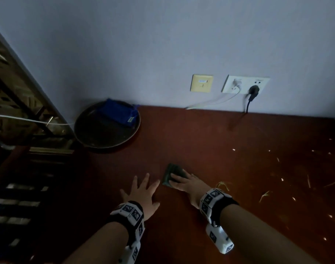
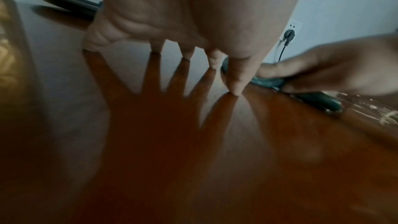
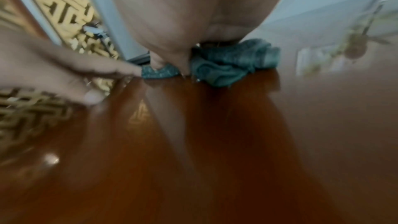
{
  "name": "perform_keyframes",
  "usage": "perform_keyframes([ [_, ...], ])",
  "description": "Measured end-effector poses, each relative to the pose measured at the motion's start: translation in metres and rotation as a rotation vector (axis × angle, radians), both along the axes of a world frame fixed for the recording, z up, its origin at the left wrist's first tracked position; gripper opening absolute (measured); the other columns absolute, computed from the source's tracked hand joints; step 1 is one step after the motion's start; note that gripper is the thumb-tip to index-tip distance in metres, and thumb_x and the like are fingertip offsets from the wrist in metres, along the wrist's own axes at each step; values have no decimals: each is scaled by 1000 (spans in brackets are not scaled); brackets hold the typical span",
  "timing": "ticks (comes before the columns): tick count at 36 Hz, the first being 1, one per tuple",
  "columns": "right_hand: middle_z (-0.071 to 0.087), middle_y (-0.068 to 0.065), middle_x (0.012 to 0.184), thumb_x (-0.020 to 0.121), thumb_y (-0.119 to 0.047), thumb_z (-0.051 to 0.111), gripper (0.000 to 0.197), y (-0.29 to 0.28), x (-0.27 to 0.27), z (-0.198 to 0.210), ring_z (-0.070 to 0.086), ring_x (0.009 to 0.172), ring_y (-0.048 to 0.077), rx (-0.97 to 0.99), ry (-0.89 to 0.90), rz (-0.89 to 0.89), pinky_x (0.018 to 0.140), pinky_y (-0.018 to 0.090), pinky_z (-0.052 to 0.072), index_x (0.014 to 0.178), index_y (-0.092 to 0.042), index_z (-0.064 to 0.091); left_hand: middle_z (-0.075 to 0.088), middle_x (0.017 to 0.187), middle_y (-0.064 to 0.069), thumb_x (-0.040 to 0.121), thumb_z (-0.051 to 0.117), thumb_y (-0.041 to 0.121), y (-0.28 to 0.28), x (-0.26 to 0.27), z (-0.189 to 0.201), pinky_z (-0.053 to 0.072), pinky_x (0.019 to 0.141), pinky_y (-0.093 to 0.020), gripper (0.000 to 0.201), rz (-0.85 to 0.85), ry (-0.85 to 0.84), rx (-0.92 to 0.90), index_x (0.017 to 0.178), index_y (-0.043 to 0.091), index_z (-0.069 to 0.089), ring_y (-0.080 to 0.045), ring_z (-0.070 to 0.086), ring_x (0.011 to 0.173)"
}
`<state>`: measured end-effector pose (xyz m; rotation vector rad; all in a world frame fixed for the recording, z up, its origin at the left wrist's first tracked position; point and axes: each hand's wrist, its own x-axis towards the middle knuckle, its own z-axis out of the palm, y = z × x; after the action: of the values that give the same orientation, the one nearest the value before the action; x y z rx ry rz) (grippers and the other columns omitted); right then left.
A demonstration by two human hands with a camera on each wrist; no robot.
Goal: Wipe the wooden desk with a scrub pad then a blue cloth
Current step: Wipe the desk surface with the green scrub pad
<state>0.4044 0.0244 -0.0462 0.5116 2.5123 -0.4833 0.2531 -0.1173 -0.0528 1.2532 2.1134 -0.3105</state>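
Note:
A dark green scrub pad (image 1: 171, 173) lies on the reddish wooden desk (image 1: 201, 134), near the front middle. My right hand (image 1: 182, 181) presses down on it with fairly straight fingers; in the right wrist view the pad (image 3: 232, 64) looks bunched under the hand (image 3: 172, 23). My left hand (image 1: 143, 187) lies flat on the bare wood just left of the pad, fingers spread (image 2: 185, 57), holding nothing. The blue cloth (image 1: 117, 113) sits folded in a dark round tray (image 1: 105, 145) at the back left of the desk.
Pale crumbs and straw-like bits (image 1: 265, 195) are scattered over the right part of the desk. On the wall behind are sockets (image 1: 244, 83) with a white and a black cable plugged in. A carved lattice screen (image 1: 20, 103) stands at the left.

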Motion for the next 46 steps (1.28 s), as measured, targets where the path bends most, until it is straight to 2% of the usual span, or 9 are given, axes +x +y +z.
perform_keyframes([
  [8,-5,-6,159,83,7,51,86,121,-12,7,-8,145,28,-43,-29,-140,117,45,7,150,-29,10,-22,157,15,95,45,51,78,-6,8,12,110,-67,71,-47,13,77,147,51,-2,-24,-16,147],
  [13,30,4,152,88,0,55,41,197,5,4,29,139,20,-230,332,-561,108,18,24,126,-17,59,-21,158,15,96,47,47,137,-4,11,10,112,-64,71,-9,-16,114,148,51,-2,-23,-16,147],
  [15,39,-6,143,89,7,50,44,225,19,8,34,133,10,-265,485,-738,102,5,23,129,-10,55,-22,158,15,96,47,47,160,-2,12,9,113,-63,71,-1,-22,127,148,50,-2,-23,-16,147],
  [18,48,-5,139,85,11,57,41,274,44,10,53,120,20,-309,774,-1021,88,31,52,119,-10,63,-21,158,15,96,47,46,194,1,11,9,114,-63,70,11,-22,140,148,49,0,-21,-16,147],
  [23,53,-1,133,84,10,50,47,331,74,-2,59,108,28,-224,793,-1281,83,44,56,121,-16,63,-20,158,16,95,46,48,240,6,5,8,110,-68,69,18,-7,131,148,50,3,-21,-16,147],
  [29,5,-6,159,93,-36,49,65,336,66,-26,6,145,29,104,114,-903,117,41,12,149,-29,16,-27,155,19,93,43,56,255,14,-5,2,107,-73,69,24,-57,76,144,58,-3,-23,-27,144],
  [35,-10,-11,158,94,-49,39,68,318,20,-18,-8,145,28,104,56,-675,117,43,5,149,-35,2,-25,155,19,93,45,57,256,10,1,4,107,-72,69,15,-76,56,144,58,-2,-23,-25,144],
  [43,3,-23,155,99,-23,39,50,275,-5,-5,-15,142,18,-121,147,-172,116,41,-2,144,-42,26,-18,158,19,97,45,42,276,12,9,13,113,-63,74,-44,-12,237,148,47,-7,-14,-10,148],
  [46,22,-19,151,96,-9,45,42,284,17,0,-5,142,13,-368,313,-310,114,26,1,134,-27,51,-18,158,17,97,45,38,286,20,11,8,115,-61,75,-190,-28,283,150,43,-7,-13,-13,147],
])
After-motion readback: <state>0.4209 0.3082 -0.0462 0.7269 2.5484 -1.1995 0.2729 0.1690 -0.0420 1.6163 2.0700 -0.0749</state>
